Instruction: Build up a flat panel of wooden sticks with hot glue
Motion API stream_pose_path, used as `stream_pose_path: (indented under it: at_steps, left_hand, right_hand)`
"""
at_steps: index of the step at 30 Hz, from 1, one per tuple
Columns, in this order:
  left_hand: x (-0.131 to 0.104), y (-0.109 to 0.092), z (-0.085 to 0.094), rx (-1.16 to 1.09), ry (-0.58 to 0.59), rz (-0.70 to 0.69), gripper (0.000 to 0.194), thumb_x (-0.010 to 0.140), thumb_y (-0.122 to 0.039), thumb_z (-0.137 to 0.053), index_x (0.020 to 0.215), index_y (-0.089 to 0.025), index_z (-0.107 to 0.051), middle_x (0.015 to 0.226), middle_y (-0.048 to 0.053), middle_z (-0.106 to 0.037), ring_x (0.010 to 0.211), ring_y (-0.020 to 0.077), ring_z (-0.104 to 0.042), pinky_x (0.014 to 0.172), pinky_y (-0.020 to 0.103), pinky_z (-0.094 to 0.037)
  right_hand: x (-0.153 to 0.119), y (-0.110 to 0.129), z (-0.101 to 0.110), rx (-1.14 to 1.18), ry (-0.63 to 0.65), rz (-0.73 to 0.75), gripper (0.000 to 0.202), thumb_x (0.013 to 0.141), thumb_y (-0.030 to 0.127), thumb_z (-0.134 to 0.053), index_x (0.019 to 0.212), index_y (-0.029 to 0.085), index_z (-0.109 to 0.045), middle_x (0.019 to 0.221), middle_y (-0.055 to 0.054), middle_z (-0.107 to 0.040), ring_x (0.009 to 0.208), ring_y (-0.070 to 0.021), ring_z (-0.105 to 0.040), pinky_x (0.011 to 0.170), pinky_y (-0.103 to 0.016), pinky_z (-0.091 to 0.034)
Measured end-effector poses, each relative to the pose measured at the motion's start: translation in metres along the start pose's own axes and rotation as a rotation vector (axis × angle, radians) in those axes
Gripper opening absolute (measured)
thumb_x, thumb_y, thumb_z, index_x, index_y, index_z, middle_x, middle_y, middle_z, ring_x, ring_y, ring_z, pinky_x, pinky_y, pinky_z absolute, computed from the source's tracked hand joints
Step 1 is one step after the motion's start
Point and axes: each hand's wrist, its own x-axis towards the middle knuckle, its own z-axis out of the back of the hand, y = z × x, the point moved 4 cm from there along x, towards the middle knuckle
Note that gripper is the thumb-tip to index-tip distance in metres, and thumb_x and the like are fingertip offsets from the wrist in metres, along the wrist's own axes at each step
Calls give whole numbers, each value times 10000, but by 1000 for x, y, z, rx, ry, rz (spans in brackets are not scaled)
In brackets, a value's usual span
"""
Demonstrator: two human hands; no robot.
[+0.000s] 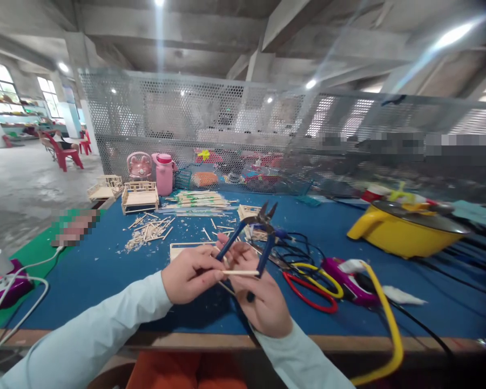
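My left hand [190,273] is closed, pinching a thin wooden stick [243,273] between thumb and fingers. The stick points right, across my right palm. In my right hand [265,300] is a pair of blue-handled cutting pliers [267,246], handles spread and jaws parted, pointing up and away from me. Its jaws are apart from the stick. Behind my hands lies a small wooden frame [178,249], partly hidden by my left hand. Another small wooden piece [247,212] sits behind the pliers.
Loose stick offcuts [149,232] and a stick bundle [202,200] lie at the back left, near a wooden model [140,197] and a pink bottle [164,175]. Red-handled scissors [314,300], cables, a purple power strip [352,283] and a yellow pan [409,229] stand right.
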Motion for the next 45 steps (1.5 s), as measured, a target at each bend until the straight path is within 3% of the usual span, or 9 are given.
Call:
stream_pose_path:
  at_steps: [5,7,10,13,15,18,25,34,45]
  left_hand:
    - [-1,0,-6,-72,-28,49,286,857,-299,-449,816,-136,-680,752,81,-624,697,154,-565,681,263,-450]
    - [-1,8,2,-82,-142,149,281,861,-305,-441,837,-148,-673,807,76,-653,691,145,-581,672,253,-455]
    - [-2,23,22,-19,-421,294,270,848,-307,-447,810,-146,-661,786,59,-671,701,147,-593,669,245,-453]
    - [-2,35,32,23,-519,400,267,823,-314,-462,773,-135,-653,618,20,-627,598,132,-564,598,230,-438]
    - [-2,40,33,37,-523,433,269,815,-316,-465,777,-129,-655,563,2,-596,550,121,-538,566,222,-423]
    - [-2,40,31,53,-514,432,279,816,-322,-461,764,-127,-654,538,-9,-575,528,111,-514,551,214,-407]
    - [-1,35,25,77,-419,412,290,821,-299,-434,668,-133,-617,526,-15,-541,521,101,-483,540,204,-380]
    - [-1,32,16,1,-328,439,266,799,-340,-447,699,-138,-588,544,-36,-481,526,95,-406,513,204,-336]
    - [0,21,11,117,-333,583,393,818,-441,-408,639,-150,-602,529,-23,-504,556,121,-437,551,226,-337]
  right_hand:
    - [11,-1,-1,117,125,-50,627,565,171,-465,1184,263,-410,1120,-106,-574,992,-261,-580,791,-448,-498]
    - [18,-1,12,93,80,-16,736,536,139,-446,1255,256,-344,1133,-101,-564,1016,-252,-574,839,-451,-481]
    - [28,-2,38,-202,-30,31,752,559,107,-448,1286,260,-330,1145,-79,-550,1061,-233,-545,964,-470,-391]
    - [30,-4,52,-624,6,45,710,589,65,-427,1277,239,-400,1279,-74,-480,1225,-223,-409,1078,-462,-225]
    - [29,-7,51,-796,109,43,722,593,47,-402,1295,214,-401,1352,-77,-422,1287,-217,-331,1094,-450,-193]
    - [25,-10,43,-910,221,41,749,593,30,-371,1324,194,-372,1355,-90,-418,1283,-208,-341,1081,-448,-236]
    - [23,-12,35,-981,286,93,766,574,17,-362,1321,187,-372,1337,-91,-443,1254,-195,-383,1054,-432,-299]
    - [23,-14,31,-1084,243,152,510,674,96,-415,1175,143,-491,1136,-130,-596,1045,-227,-561,902,-404,-453]
    - [8,-31,22,-1267,9,327,559,629,17,-408,1176,127,-456,1002,-133,-590,959,-246,-540,829,-409,-470]
